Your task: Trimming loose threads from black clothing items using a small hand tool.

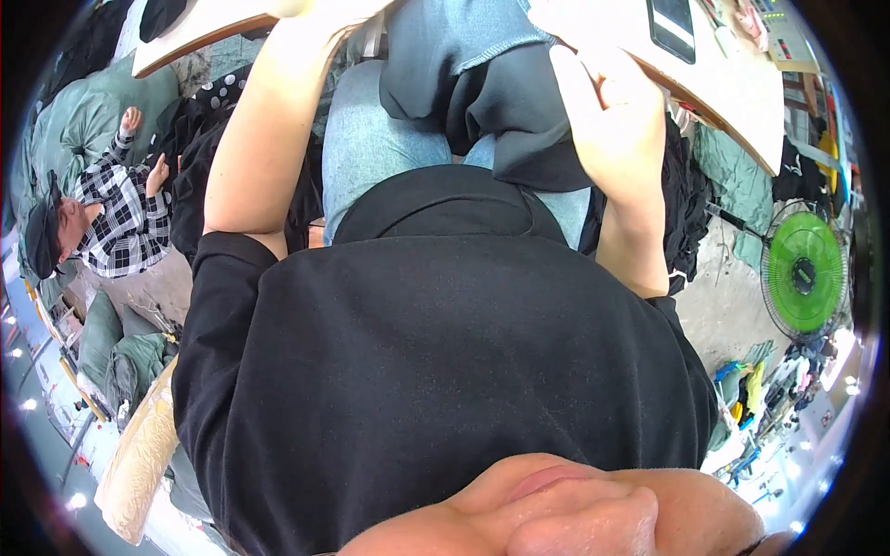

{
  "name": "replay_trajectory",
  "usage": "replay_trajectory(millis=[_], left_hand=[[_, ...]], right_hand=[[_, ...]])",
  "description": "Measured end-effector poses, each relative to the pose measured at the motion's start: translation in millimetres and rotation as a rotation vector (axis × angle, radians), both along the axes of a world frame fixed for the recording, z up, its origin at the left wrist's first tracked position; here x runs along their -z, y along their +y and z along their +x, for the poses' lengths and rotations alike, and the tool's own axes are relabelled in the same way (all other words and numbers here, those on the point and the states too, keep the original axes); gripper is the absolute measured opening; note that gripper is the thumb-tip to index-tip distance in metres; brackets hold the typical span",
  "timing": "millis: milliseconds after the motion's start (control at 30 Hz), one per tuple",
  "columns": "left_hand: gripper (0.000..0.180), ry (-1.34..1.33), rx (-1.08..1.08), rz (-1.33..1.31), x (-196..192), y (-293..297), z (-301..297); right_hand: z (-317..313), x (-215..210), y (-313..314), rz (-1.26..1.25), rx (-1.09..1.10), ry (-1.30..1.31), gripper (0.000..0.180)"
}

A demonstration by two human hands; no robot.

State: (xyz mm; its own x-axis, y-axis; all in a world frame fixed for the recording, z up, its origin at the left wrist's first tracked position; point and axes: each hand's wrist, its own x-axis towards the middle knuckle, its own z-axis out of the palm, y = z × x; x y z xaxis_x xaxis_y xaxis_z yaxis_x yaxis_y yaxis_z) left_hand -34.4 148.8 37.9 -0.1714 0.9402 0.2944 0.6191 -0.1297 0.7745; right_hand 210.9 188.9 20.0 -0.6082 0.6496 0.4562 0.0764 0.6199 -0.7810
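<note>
A piece of blue denim (491, 32) with a stitched edge lies over black cloth (533, 130), which hangs from the table (760, 111) onto my lap. At the upper edge of the picture is my left hand (348, 11), left of the denim; its fingers are cut off and washed out by glare. My right hand (616, 116) rests by the table edge, right beside the cloth. Its thumb points up and the other fingers curl in. Bright light hides what they grip, if anything.
A dark phone (671, 30) lies on the table at the right. Beyond stands a green fan (803, 273). To the left, a person in a checked shirt (116, 218) is near large green bundles (83, 120). Black cloth is heaped at both sides of me.
</note>
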Motion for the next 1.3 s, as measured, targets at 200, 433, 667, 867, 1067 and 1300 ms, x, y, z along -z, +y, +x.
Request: replay_trajectory(millis=[200, 433, 667, 867, 1067, 1300], left_hand=[[0.040, -0.237, 0.027, 0.157, 17, 12, 2], [0.034, -0.709, -0.053, 0.160, 34, 15, 18], [0.037, -0.677, -0.062, 0.219, 44, 21, 20], [0.033, -0.773, -0.021, 0.183, 51, 25, 18], [0.028, -0.823, -0.185, 0.298, 46, 14, 29], [0.026, -0.724, -0.189, 0.535, 55, -51, 36]], right_hand=[[9, 16, -8, -0.060, -0.110, 0.010, 0.031], [8, 10, -30, -0.204, -0.029, -0.062, 0.039], [7, 10, -34, -0.236, -0.014, -0.018, 0.040], [8, 11, -35, -0.206, 0.002, -0.047, 0.042], [7, 25, -43, -0.382, 0.037, 0.096, 0.029], [18, 69, -38, -0.256, 0.216, 0.078, 0.017]])
